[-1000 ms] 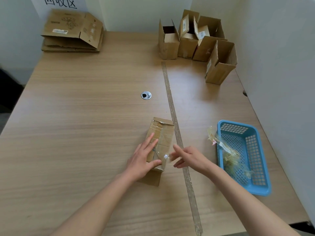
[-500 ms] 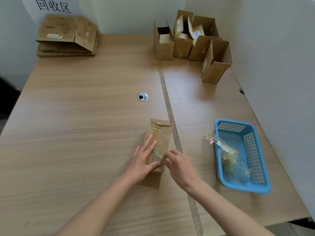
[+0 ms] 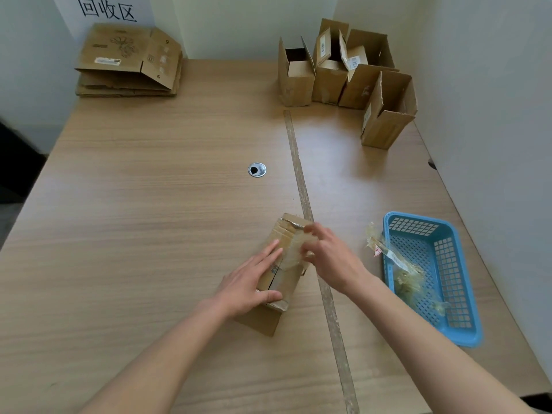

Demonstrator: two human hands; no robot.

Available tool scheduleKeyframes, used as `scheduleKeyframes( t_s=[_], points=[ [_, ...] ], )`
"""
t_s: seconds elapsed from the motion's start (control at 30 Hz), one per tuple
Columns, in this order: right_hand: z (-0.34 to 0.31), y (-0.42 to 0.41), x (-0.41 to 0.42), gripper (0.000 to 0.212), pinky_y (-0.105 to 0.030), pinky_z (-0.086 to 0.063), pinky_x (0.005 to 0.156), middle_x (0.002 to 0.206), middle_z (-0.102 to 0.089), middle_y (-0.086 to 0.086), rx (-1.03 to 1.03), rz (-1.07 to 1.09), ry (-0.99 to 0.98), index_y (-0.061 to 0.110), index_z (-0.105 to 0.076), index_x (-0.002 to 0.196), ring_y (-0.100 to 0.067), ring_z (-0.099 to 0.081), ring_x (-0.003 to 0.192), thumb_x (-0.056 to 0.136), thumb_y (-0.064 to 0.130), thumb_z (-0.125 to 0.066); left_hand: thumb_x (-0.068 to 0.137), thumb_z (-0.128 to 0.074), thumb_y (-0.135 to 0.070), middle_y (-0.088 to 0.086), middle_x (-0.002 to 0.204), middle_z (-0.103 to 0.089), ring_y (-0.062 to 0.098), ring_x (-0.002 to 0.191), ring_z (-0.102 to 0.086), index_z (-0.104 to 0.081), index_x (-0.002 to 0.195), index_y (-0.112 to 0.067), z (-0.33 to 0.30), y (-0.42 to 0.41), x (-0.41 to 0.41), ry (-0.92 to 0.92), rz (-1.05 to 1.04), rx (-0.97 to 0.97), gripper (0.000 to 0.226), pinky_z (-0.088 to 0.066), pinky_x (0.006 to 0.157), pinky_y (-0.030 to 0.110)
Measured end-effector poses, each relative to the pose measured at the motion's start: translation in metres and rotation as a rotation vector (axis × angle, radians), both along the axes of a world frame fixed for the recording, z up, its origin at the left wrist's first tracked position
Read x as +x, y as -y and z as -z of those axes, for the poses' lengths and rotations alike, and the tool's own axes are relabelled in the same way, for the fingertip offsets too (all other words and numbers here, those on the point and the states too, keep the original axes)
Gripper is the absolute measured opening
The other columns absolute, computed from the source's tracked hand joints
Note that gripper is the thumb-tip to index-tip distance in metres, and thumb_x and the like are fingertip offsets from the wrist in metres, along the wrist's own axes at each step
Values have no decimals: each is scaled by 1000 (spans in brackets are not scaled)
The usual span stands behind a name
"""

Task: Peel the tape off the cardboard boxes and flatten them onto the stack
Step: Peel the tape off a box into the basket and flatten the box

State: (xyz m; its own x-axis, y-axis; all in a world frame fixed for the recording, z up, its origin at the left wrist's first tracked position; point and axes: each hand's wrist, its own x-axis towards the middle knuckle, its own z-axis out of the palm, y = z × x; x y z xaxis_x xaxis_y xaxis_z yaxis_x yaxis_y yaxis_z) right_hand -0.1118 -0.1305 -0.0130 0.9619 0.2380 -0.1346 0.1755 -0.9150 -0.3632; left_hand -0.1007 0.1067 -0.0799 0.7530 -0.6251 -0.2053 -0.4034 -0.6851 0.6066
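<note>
Pinching the tape (image 3: 294, 249), your right hand (image 3: 331, 258) strips it while your left hand (image 3: 251, 282) lies flat on the box (image 3: 279, 282); a jerk may snap the tape.

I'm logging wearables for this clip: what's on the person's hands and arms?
Nothing shows. The left hand and right hand are bare, with no gloves, rings, watch or bands. Both forearms are uncovered up to the frame edge, no sleeves in view.
</note>
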Motion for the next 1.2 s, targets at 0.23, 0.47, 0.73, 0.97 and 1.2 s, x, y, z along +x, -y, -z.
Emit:
scheduleKeyframes(
  t_s=[0.23,0.47,0.73,0.97,1.2],
  points=[
    [-8,15,19,19,-37,-45,98,143,-55,-4,-9,88,-140,17,-71,112,-28,-51,131,95,23,-65,81,-72,-64,-43,157,13,4,150,-25,-5,158,-51,-8,-4,15,-36,239,13,103,-45,103,34],
    [8,8,-13,21,-42,-51,78,104,-73,-9,58,198,-59,13,-69,111,-32,-66,93,98,26,-60,68,-62,-82,-22,164,24,17,155,-11,3,162,-38,-17,17,-8,-45,64,180,122,-22,123,44],
    [-3,49,-18,20,-43,-58,75,90,-77,-11,132,247,-109,10,-75,108,-25,-72,77,98,18,-60,67,-61,-71,-4,160,-29,15,141,-33,-4,162,-23,-3,10,-21,217,-6,205,121,-20,122,35],
    [-33,117,3,28,-23,-50,75,86,-75,16,17,263,-242,26,-75,118,10,-63,71,92,36,-72,54,-67,-65,-13,153,-33,7,143,-27,-12,156,-36,-12,-28,26,164,122,209,119,5,124,33],
    [-47,151,0,29,-15,-47,74,105,-70,19,46,177,-356,34,-73,119,6,-62,85,91,26,-74,44,-63,-62,-13,155,-32,10,148,-21,-14,151,-42,-11,-49,44,140,82,264,119,5,122,34]
  ],
)
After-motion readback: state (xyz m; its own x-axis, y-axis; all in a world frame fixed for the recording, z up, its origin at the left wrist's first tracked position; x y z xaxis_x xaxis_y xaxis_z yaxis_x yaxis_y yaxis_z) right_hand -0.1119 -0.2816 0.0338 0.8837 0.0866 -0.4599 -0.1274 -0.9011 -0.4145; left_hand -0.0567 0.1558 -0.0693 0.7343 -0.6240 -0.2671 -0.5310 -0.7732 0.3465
